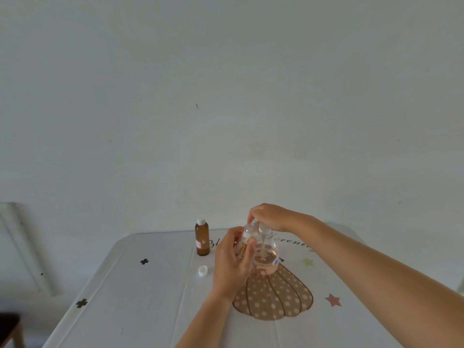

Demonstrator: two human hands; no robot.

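Where: clear bottle upright over the table, above the spotted print. Resting or lifted? Hard to call.
Left hand: the left hand wraps the body, fingers curled round it.
Right hand: the right hand is up top, fingers curled over the pump head.
Handling: looks light, thin-walled, part-full of liquid — probably slick and squashy. Grip the body firmly and twist at the collar.
Nearby: amber bottle, loose white cap.

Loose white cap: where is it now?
Head view: the cap lies on the tablecloth, near side of the amber bottle, just left of the left hand.
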